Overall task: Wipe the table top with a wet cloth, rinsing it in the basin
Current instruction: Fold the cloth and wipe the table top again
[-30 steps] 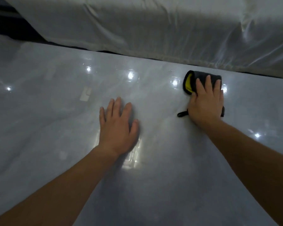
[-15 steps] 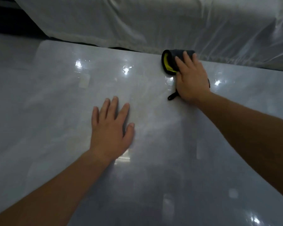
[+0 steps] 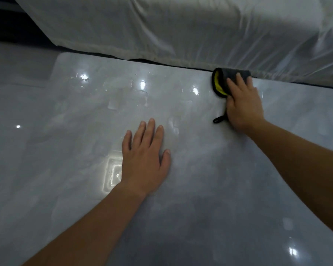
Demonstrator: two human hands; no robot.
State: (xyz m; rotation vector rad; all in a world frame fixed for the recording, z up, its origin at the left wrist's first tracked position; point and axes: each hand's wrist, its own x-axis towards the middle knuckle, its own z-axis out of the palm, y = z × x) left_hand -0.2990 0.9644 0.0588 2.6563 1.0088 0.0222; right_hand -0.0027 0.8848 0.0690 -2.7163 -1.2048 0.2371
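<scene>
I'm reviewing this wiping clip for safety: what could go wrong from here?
1. The cloth under the right hand sits at the far edge of the table, by the cover; pushing farther could wet the cover or drop the cloth off the edge.
2. The left hand lies flat on the glossy table and might slip.

The right hand (image 3: 243, 104) presses flat on a dark grey cloth (image 3: 232, 75) with a yellow inner side, at the far edge of the glossy grey table (image 3: 210, 198). The left hand (image 3: 145, 160) lies flat mid-table, fingers straight. White sheeting (image 3: 161, 29) hangs just beyond the far edge.
</scene>
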